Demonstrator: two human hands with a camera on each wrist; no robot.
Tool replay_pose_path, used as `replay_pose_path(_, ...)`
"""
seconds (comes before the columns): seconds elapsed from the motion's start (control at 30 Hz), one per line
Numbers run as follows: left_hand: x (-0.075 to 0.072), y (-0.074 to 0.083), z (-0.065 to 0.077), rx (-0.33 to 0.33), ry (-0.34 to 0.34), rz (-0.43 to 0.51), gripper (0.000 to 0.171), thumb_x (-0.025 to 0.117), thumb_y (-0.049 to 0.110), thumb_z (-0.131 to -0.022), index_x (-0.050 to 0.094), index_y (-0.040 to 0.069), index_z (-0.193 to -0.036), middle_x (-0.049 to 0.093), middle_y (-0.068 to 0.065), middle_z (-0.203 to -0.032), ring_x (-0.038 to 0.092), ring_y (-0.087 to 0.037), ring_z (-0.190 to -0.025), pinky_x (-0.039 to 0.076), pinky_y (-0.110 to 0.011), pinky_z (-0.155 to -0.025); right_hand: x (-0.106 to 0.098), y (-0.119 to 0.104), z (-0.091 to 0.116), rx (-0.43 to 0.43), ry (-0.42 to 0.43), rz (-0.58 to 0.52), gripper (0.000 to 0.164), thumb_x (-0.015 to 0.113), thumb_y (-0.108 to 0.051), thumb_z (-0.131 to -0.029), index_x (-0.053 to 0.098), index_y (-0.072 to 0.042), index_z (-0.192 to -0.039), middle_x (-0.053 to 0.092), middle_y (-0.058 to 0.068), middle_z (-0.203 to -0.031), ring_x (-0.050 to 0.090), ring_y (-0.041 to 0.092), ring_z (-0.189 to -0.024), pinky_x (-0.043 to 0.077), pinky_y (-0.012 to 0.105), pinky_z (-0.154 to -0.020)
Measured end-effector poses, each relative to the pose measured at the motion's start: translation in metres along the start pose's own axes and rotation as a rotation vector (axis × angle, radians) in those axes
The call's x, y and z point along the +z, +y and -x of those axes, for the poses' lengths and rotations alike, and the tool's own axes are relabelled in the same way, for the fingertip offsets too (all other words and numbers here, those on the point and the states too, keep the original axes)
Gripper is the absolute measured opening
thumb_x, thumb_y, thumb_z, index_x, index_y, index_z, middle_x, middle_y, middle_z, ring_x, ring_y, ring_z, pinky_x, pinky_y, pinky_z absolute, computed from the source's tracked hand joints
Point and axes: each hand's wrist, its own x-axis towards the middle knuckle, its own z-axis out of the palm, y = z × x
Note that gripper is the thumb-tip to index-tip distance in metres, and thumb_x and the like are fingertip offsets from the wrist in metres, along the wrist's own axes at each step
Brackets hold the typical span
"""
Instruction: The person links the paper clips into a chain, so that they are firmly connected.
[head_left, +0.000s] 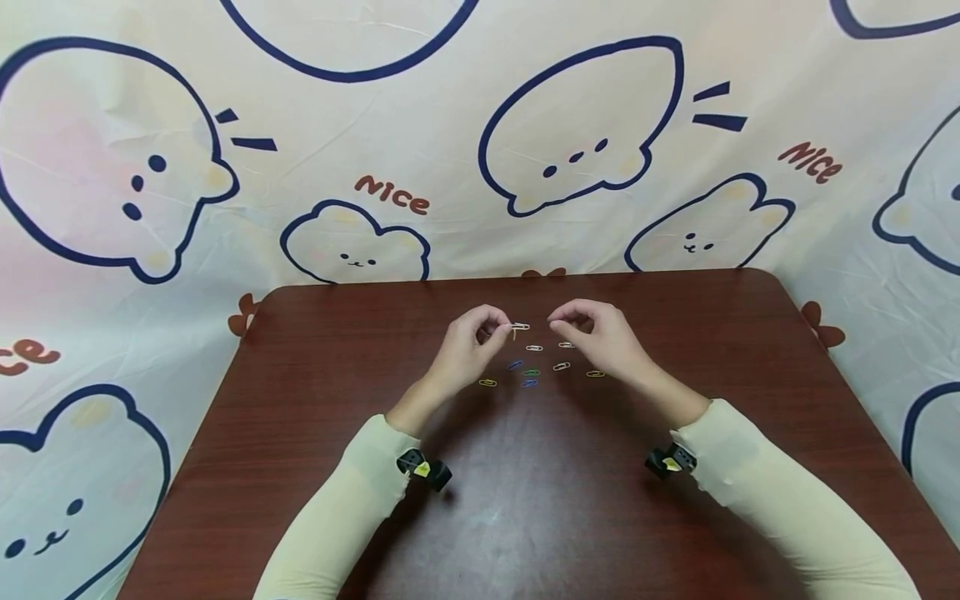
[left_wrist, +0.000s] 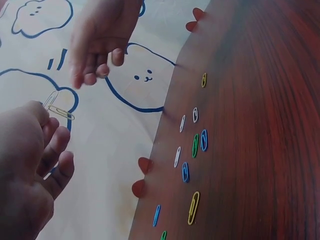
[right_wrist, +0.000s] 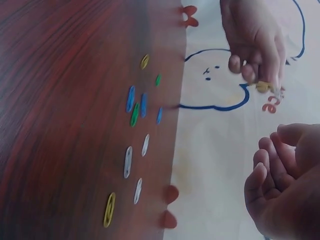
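Brown table (head_left: 495,525), left hand (head_left: 467,348) partly hiding pinched paper clips (left_wrist: 61,112)

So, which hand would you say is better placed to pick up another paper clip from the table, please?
Probably the right hand: it appears to hold nothing and hovers close to a loose white clip on the table, whereas the left hand holds another white clip and a yellow clip.
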Motion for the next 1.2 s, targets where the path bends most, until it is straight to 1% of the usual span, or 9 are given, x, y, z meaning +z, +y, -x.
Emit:
replay_pose_path(0.07,-0.002,-0.002,0.001,0.006,0.003,-0.002,0.004,0.065,0.007,-0.1,0.066,0.004,-0.101,0.064,-0.005,-0.09,0.057,-0.016,-0.079,0.05,-0.026,-0.07,-0.004,0.006,0.002,0.017,-0.002,0.017,0.016,0.071,-0.02,-0.098,0.075,-0.01,-0.109,0.074,0.005,-0.099,0.064,0.024,-0.083,0.052,0.032,-0.069)
replay_pose_path(0.17,-0.006,-0.003,0.002,0.01,0.013,-0.001,0.003,0.065,0.006,-0.099,0.066,0.003,-0.1,0.064,-0.005,-0.089,0.057,-0.017,-0.078,0.049,-0.026,-0.069,-0.01,0.015,0.005,0.033,-0.001,0.036,0.017,0.071,-0.021,-0.097,0.075,-0.011,-0.112,0.074,0.004,-0.102,0.063,0.021,-0.085,0.052,0.033,-0.072)
replay_pose_path(0.33,-0.012,-0.006,0.005,0.003,0.027,-0.011,0.003,0.066,0.006,-0.099,0.066,0.003,-0.101,0.064,-0.006,-0.089,0.057,-0.018,-0.078,0.049,-0.026,-0.069,-0.018,0.032,0.008,0.044,0.008,0.058,0.02,0.072,-0.02,-0.097,0.075,-0.01,-0.113,0.074,0.006,-0.102,0.064,0.02,-0.087,0.052,0.032,-0.075)
replay_pose_path(0.53,-0.018,-0.007,0.01,-0.008,0.041,-0.023,0.004,0.066,0.006,-0.099,0.066,0.003,-0.101,0.064,-0.006,-0.09,0.056,-0.018,-0.078,0.049,-0.027,-0.069,-0.026,0.05,0.015,0.063,0.005,0.084,0.02,0.074,-0.016,-0.095,0.075,-0.009,-0.113,0.074,0.006,-0.102,0.063,0.021,-0.089,0.052,0.027,-0.076)
replay_pose_path(0.7,-0.021,-0.006,0.012,-0.001,0.054,-0.014,0.005,0.066,0.005,-0.098,0.066,0.001,-0.101,0.063,-0.007,-0.089,0.056,-0.019,-0.076,0.048,-0.026,-0.068,-0.028,0.062,0.02,0.076,-0.012,0.101,0.021,0.075,-0.012,-0.094,0.075,-0.006,-0.114,0.074,0.007,-0.101,0.062,0.022,-0.089,0.051,0.024,-0.076)
replay_pose_path(0.87,-0.023,-0.006,0.013,0.001,0.058,-0.01,0.004,0.066,0.004,-0.098,0.067,0.001,-0.101,0.062,-0.007,-0.087,0.055,-0.019,-0.074,0.048,-0.026,-0.066,-0.028,0.077,0.025,0.09,-0.014,0.102,0.023,0.077,-0.01,-0.092,0.075,-0.002,-0.114,0.073,0.007,-0.096,0.062,0.023,-0.087,0.05,0.022,-0.075)
replay_pose_path(1.07,-0.025,-0.006,0.013,0.003,0.057,-0.002,0.005,0.067,0.005,-0.098,0.067,0.002,-0.102,0.063,-0.007,-0.088,0.056,-0.018,-0.071,0.048,-0.025,-0.064,-0.028,0.094,0.034,0.157,-0.026,0.097,0.025,0.078,-0.014,-0.091,0.075,-0.002,-0.113,0.074,0.007,-0.095,0.063,0.02,-0.085,0.05,0.021,-0.074)
replay_pose_path(1.2,-0.025,-0.006,0.014,0.004,0.062,-0.005,0.004,0.067,0.004,-0.098,0.067,0.002,-0.102,0.063,-0.007,-0.088,0.057,-0.018,-0.071,0.048,-0.025,-0.063,-0.026,0.103,0.038,0.194,-0.043,0.092,0.024,0.079,-0.011,-0.09,0.075,0.0,-0.111,0.074,0.008,-0.093,0.065,0.018,-0.081,0.05,0.022,-0.071)
